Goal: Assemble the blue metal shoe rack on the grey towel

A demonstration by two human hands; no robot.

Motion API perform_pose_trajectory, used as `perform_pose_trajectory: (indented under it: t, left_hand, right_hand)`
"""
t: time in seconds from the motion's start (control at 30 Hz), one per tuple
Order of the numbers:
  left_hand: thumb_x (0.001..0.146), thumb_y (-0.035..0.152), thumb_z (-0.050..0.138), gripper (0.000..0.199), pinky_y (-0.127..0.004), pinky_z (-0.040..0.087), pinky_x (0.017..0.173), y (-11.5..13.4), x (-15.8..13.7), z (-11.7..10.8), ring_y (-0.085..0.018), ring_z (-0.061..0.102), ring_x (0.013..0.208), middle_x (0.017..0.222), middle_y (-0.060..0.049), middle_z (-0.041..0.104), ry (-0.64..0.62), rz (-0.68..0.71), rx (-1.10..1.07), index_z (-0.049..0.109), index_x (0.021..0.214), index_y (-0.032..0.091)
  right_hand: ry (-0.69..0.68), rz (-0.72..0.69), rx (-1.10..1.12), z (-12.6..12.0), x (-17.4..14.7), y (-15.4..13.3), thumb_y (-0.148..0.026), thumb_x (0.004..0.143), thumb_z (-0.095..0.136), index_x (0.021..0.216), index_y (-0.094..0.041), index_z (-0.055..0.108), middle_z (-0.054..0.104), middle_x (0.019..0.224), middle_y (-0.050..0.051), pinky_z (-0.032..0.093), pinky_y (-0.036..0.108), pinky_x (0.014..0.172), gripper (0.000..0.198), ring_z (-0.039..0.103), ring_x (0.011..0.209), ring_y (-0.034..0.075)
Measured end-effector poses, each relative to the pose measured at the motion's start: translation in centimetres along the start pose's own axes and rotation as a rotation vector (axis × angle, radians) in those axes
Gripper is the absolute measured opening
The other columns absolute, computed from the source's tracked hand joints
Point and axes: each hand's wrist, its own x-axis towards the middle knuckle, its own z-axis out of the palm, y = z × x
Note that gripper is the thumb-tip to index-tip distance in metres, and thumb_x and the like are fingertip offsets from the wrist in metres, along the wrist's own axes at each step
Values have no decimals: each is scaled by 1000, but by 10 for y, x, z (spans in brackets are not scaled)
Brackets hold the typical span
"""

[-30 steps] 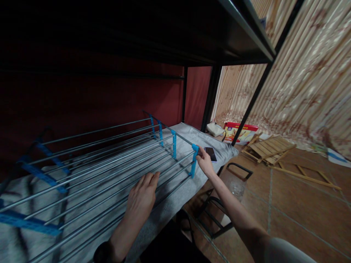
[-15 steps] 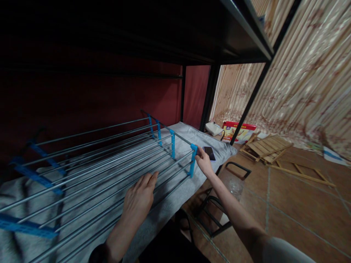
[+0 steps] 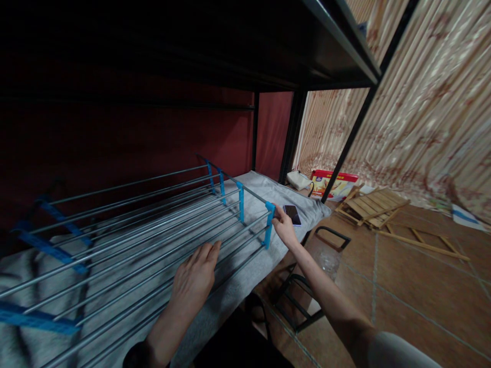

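Nearest, the person's left hand [image 3: 196, 273] lies palm down over the front tubes of a metal-tube rack [image 3: 161, 223], its fingers straight and held together; whether it presses on the tubes or hovers just above cannot be told, though the flat pose suggests steadying. The right hand [image 3: 284, 228] is at the rack's front right corner, fingers bent and tips against the outer side of a blue bracket [image 3: 269, 227]; whether they clamp it is unclear, but that corner, where tubes meet the end bar, looks a natural place to control the frame. The rack stretches lengthwise along the grey sheet [image 3: 226, 301] of a black bunk bed [image 3: 349, 145], close to the front edge, probably because the flat surface bears its whole length. Four blue brackets show at its right end and three at its left; the tubes overlap too much to count surely. Just off the bed's front edge stands one black tube-framed chair [image 3: 333, 231]. One phone [image 3: 292, 215] lies on the sheet near the bed's right edge, just beyond the right hand. Farther off, on the floor, are one slatted wooden piece [image 3: 383, 204], one ladder-like wooden frame [image 3: 422, 242] and one red-and-yellow carton [image 3: 333, 179], before a patterned curtain [image 3: 437, 128].
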Motion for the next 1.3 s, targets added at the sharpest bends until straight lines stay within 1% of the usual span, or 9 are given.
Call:
perform_pose_trajectory:
  t: [0.1,0.23,0.5,0.6,0.73,0.87,0.97,1.17,1.3]
  left_hand:
    - [88,0,34,57,-32,56,85,-1,0,1,-21,67,107,118,-9,69,4,14,24,56,137,19]
    - [88,-1,35,57,-31,55,85,0,1,0,-20,67,107,122,-9,68,-28,13,44,55,138,18]
    - [87,-2,33,58,-33,55,88,2,2,2,-22,66,109,121,-11,68,-59,4,29,54,138,15]
    - [88,-1,33,56,-35,55,87,7,-2,3,-23,64,111,122,-13,67,-47,-15,14,54,137,16]
    - [89,2,37,51,-37,53,93,19,-10,0,-24,60,118,130,-14,62,-35,17,-36,51,138,14]
    - [92,6,38,44,-34,53,87,17,-9,-3,-21,61,108,119,-13,63,-56,30,-82,50,133,14]
    - [93,7,37,37,-33,52,83,12,-8,-5,-20,61,103,113,-11,63,-51,43,-71,51,127,14]
    - [96,9,35,29,-31,49,81,9,-9,-9,-19,61,100,108,-9,63,10,84,-44,52,118,15]
    - [96,9,38,33,-32,48,82,4,-14,-15,-19,61,100,111,-9,63,-18,94,1,49,126,15]
  right_hand:
    - [1,3,-3,0,0,0,-16,68,50,133,-21,60,73,97,2,50,38,97,66,65,96,22]
    - [-10,26,-22,0,-1,-2,-16,69,49,133,-21,60,72,91,1,50,40,99,66,65,98,23]
    - [-6,19,-24,1,-2,-3,-16,69,50,134,-21,60,73,91,2,50,41,101,65,66,101,24]
    - [-14,5,-42,-1,-4,-3,-20,69,50,132,-20,61,73,100,5,50,43,100,64,66,100,25]
    - [-5,2,-86,-10,-7,4,-29,70,53,130,-15,62,71,116,12,48,48,102,62,65,107,29]
    - [3,21,-189,-14,5,22,-35,71,57,128,-18,65,70,121,14,46,46,104,60,65,114,31]
    - [-12,58,-134,-14,9,30,-38,70,60,132,-20,64,70,123,14,47,45,102,65,66,115,32]
    - [23,63,-99,-14,4,27,-39,67,63,131,-25,65,70,125,15,47,48,102,66,65,117,35]
    - [17,78,-118,-15,4,24,-38,68,63,132,-25,65,70,124,17,49,45,99,65,66,115,34]
